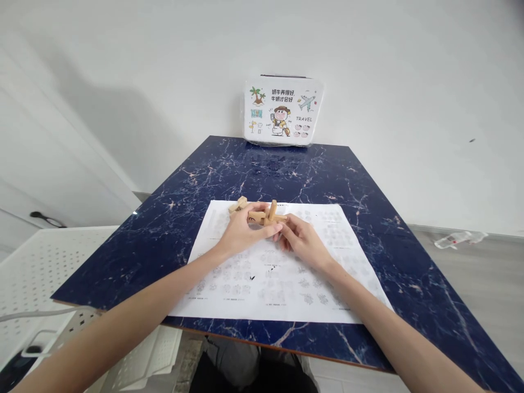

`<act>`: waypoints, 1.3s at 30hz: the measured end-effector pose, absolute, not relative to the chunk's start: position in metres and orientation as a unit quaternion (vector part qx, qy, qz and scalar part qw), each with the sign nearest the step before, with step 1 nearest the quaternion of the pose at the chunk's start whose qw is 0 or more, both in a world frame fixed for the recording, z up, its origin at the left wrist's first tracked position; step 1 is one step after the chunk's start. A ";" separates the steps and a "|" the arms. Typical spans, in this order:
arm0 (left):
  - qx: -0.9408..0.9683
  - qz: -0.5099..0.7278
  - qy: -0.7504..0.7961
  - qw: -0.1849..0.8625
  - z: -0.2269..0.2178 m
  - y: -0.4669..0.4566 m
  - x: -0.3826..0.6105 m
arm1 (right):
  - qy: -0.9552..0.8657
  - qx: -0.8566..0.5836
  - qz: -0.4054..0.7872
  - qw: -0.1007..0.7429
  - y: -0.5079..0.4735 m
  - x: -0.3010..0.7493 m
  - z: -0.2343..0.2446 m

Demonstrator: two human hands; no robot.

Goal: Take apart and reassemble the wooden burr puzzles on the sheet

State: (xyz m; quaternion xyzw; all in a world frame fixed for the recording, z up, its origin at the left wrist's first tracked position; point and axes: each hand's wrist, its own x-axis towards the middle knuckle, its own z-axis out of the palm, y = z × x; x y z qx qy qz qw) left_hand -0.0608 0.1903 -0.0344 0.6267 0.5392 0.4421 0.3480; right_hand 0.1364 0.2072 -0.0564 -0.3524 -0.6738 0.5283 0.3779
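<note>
A small wooden interlocking puzzle (268, 215) of crossed sticks is held over a white printed sheet (278, 295) on a dark blue marble-patterned table (172, 218). My left hand (242, 232) grips it from the left with curled fingers. My right hand (301, 240) pinches it from the right. A loose wooden piece (238, 204) lies on the sheet just behind my left hand.
A white box with cartoon prints (282, 112) stands at the table's far edge against the wall. A white perforated rack (41, 273) sits left of the table. A clear plastic bottle (456, 238) lies on the floor at the right.
</note>
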 end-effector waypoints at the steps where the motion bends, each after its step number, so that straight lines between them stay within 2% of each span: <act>1: 0.626 0.438 0.540 0.353 -0.035 0.190 -0.060 | -0.677 -0.355 0.523 0.377 0.207 0.136 -0.057; 6: 0.621 0.438 0.534 0.371 -0.036 0.191 -0.060 | -0.679 -0.350 0.525 0.375 0.208 0.136 -0.058; 17: 0.629 0.469 0.532 0.318 -0.031 0.188 -0.060 | -0.683 -0.336 0.527 0.378 0.206 0.133 -0.057; 39: 0.634 0.436 0.530 0.357 -0.035 0.192 -0.065 | -0.687 -0.354 0.514 0.372 0.205 0.136 -0.056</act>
